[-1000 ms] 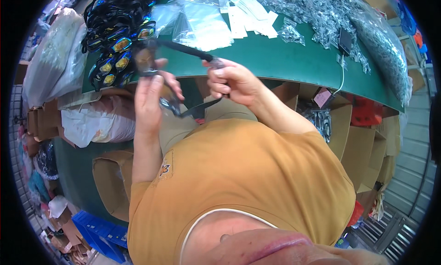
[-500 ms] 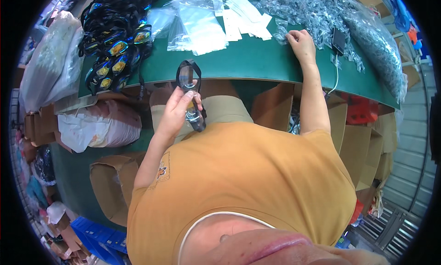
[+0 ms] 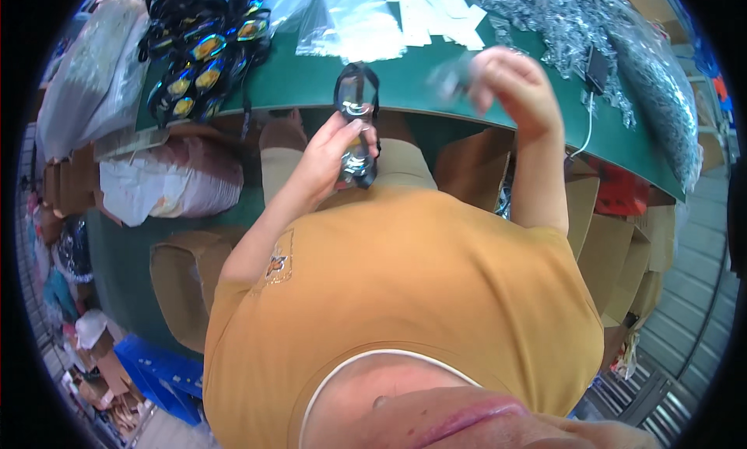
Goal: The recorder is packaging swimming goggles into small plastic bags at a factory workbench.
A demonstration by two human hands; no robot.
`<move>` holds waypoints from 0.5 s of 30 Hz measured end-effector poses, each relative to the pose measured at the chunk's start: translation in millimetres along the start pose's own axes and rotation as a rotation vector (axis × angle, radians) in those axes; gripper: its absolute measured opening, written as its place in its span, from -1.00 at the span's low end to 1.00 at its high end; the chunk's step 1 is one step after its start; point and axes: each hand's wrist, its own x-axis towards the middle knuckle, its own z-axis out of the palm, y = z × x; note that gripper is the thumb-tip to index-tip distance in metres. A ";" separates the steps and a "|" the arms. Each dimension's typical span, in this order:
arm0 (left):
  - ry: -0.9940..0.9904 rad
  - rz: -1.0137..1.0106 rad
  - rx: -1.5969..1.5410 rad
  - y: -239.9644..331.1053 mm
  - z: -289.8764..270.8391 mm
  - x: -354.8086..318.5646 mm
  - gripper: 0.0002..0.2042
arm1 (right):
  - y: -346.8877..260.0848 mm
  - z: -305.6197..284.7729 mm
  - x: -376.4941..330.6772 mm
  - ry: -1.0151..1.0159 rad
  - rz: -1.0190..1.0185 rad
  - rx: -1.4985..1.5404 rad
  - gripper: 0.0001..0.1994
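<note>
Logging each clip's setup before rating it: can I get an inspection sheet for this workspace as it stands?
Surface: green table, crowded along its far side.
Job's things: dark swim goggles, held upright at the table edge; small blurred item, kind unclear.
Clutter: pile of goggles, clear bags, white slips, heap of grey packets.
Grips: left hand shut on the goggles; right hand closed on the blurred item.
Cables: white cable hanging off the edge.
Surroundings: cardboard boxes, white sack.

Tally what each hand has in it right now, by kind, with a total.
Swim goggles: 1, in the left hand.
Small blurred clear item, kind unclear: 1, in the right hand.
Total: 2.
The goggle pile on the green table is too tangled to count.
</note>
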 end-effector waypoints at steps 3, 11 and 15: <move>0.081 0.017 -0.041 -13.6 13.6 10.3 -0.66 | 12.8 79.3 4.7 -0.149 0.179 -0.238 -0.83; -0.052 -0.145 -0.338 -3.3 13.2 1.8 -0.66 | 61.1 102.0 15.0 -0.058 -0.367 -1.371 -0.89; -0.154 -0.083 -0.028 -18.1 -3.6 0.9 -0.60 | 51.0 73.5 32.7 -0.001 -0.318 -0.895 -0.87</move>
